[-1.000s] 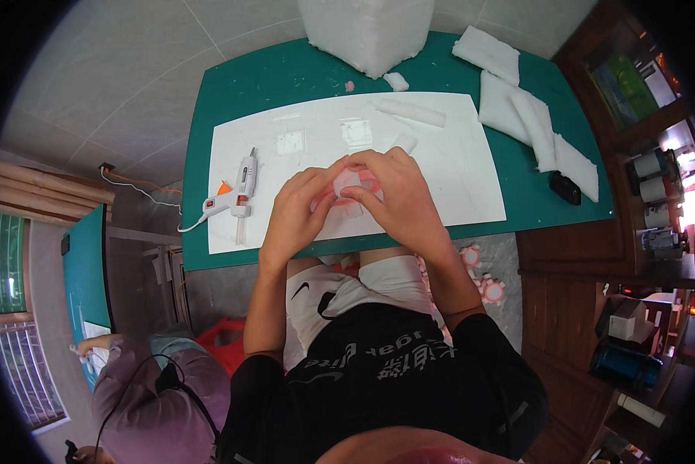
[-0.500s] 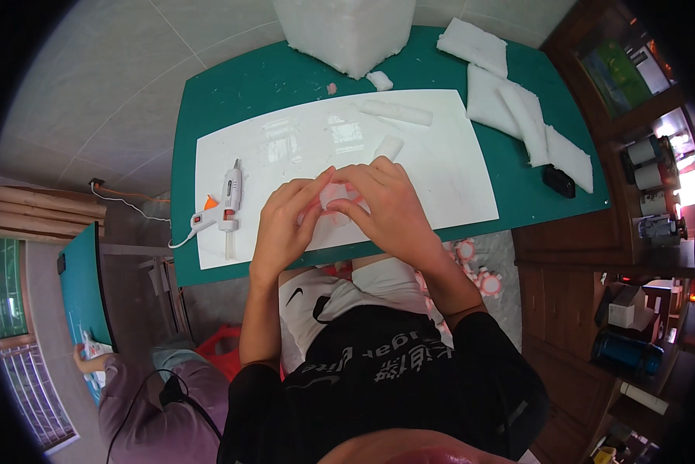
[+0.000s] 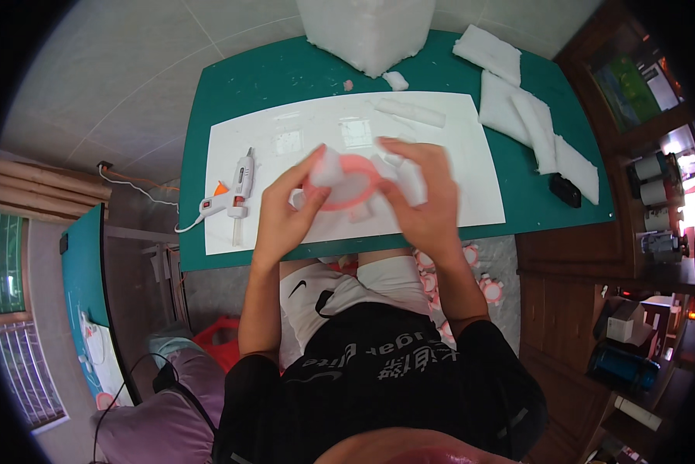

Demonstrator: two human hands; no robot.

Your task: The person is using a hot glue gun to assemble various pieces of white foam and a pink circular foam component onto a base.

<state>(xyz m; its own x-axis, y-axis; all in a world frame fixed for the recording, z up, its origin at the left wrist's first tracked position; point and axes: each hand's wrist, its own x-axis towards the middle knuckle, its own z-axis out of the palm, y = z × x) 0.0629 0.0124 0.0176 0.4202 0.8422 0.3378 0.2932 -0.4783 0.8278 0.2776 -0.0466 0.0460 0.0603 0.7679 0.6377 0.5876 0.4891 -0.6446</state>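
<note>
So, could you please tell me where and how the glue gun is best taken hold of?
I'd take the glue gun by its white handle, coming from the left: it appears to lie on its side, handle angled out leftward, while the narrow nozzle points to the far side, away from that grip.

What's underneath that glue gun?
The glue gun lies mostly over the white sheet; its handle end reaches over the green tabletop. Whatever its body directly covers can't be seen.
</note>
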